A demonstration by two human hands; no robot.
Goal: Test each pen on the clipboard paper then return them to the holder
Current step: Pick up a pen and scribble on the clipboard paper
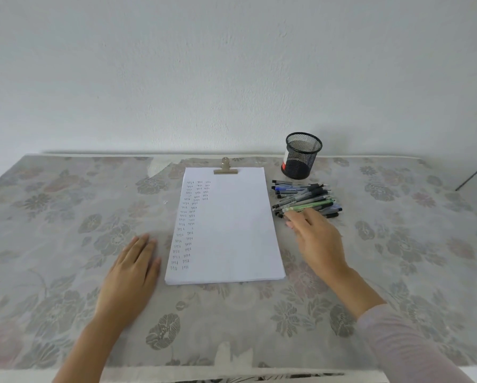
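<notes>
Many pens (306, 199) crosswise, tips perhaps leftward

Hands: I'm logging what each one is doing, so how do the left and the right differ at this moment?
The left hand lies flat on the tablecloth, left of the clipboard paper; the right hand reaches to the near edge of the pen pile, right of the paper. The left hand's fingers are straight; the right hand's are blurred, so a grip cannot be told. Both are palm down.
</notes>
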